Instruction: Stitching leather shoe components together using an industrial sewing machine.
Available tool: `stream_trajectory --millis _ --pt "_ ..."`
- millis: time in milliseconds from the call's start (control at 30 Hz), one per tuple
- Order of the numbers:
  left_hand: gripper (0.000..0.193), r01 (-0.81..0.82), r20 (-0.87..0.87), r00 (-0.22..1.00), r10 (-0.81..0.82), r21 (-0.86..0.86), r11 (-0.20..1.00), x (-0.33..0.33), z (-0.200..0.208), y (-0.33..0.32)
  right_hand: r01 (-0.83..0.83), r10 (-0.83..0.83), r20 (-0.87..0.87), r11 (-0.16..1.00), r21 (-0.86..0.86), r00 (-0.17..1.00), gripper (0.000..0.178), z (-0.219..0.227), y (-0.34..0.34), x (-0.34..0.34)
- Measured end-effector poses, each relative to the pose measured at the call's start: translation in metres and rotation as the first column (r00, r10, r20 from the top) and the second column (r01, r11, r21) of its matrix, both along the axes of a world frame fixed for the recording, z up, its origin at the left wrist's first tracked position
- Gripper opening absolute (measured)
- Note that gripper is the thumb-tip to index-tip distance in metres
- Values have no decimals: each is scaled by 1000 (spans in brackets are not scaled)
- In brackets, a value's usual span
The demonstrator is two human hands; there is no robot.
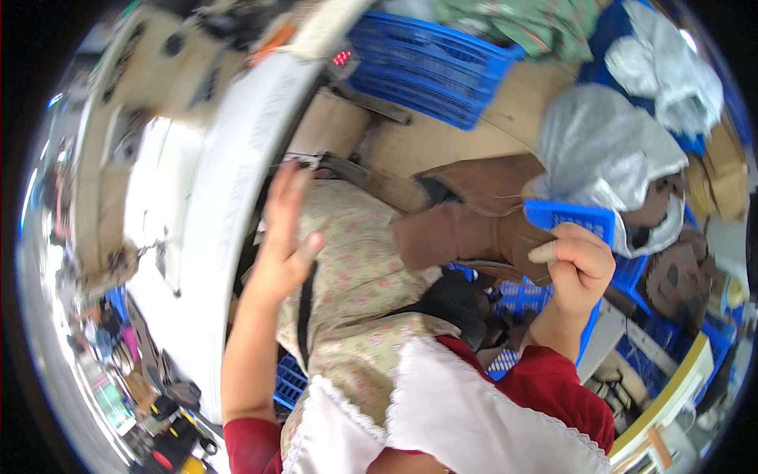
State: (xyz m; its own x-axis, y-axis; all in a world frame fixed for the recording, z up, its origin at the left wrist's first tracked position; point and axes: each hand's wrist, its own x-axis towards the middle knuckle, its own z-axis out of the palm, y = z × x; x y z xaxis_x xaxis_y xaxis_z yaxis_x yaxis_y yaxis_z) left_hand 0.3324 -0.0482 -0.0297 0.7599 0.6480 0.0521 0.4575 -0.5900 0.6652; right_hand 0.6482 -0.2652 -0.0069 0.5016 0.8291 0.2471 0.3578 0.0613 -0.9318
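My right hand (580, 265) is closed, with thumb and fingers pinching the edge of a brown leather shoe upper (450, 237). The upper hangs out to the left of that hand, over the rim of a blue basket (568, 217). A second brown leather piece (497, 178) lies just beyond it. My left hand (284, 233) is raised beside the white table edge (237, 182), fingers stretched and thumb apart, holding nothing. Below it lies the floral apron (347, 245) over my lap.
A blue crate (430, 67) holding green cloth (529, 24) stands at the far side. Grey plastic bags (604, 134) bulge at the right, near more brown pieces (679, 272). A sewing machine (166, 189), blurred, seems to sit on the table at left.
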Motion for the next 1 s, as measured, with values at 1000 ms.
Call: stream_trajectory --millis 1000 --pt "45 -62 651 682 333 -403 913 -176 21 -86 -958 866 -451 98 -268 215 49 -16 162 -236"
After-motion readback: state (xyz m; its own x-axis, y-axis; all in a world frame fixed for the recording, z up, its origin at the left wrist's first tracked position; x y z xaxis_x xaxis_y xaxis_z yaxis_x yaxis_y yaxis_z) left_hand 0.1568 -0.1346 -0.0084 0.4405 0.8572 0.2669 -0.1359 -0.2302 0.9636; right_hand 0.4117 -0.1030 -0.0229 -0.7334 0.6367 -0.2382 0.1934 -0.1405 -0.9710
